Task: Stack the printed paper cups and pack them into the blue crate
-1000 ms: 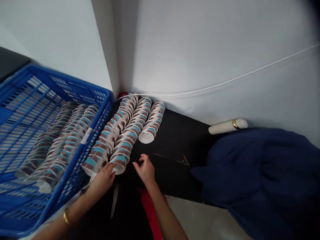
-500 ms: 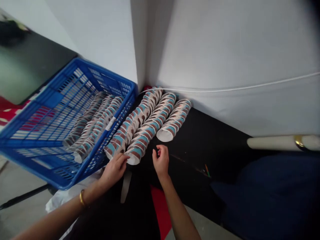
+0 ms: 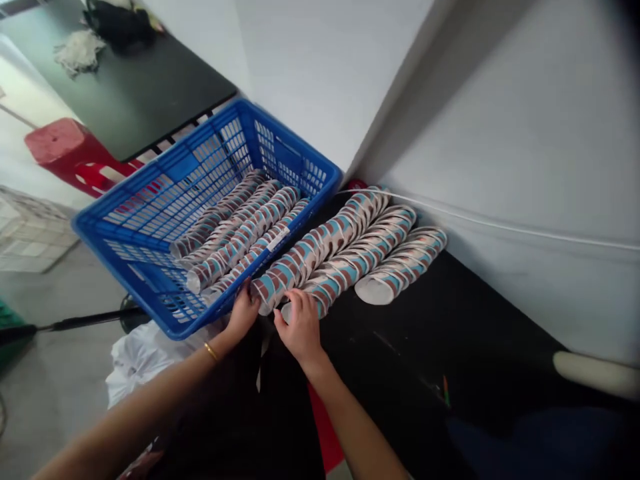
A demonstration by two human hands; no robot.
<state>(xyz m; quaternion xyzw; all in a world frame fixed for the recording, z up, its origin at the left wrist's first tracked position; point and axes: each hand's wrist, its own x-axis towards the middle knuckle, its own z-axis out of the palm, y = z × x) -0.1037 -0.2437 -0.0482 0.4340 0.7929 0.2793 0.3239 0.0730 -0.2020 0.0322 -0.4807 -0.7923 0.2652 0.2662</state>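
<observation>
Three long stacks of patterned paper cups in blue, brown and white lie side by side on a black table. My left hand (image 3: 243, 312) is at the near end of the left stack (image 3: 300, 259), its fingertips hidden against the stack and the basket. My right hand (image 3: 300, 327) has its fingers spread over the near ends of the left stack and the middle stack (image 3: 350, 262). To the right, the shorter stack (image 3: 403, 265) is untouched. Several more stacks (image 3: 240, 237) lie inside the blue basket (image 3: 200, 157).
The basket stands left of the table stacks, against a white pillar (image 3: 310, 60). A white cable (image 3: 480, 219) runs along the wall. A small pencil-like item (image 3: 446, 392) lies on the black table (image 3: 395, 347). A red stool (image 3: 63, 143) and white bag (image 3: 145, 360) are left.
The view has swung left, showing more of the basket and its stacks. My right hand has moved from the open table onto the near ends of the stacks; my left hand has shifted to the left stack's outer side.
</observation>
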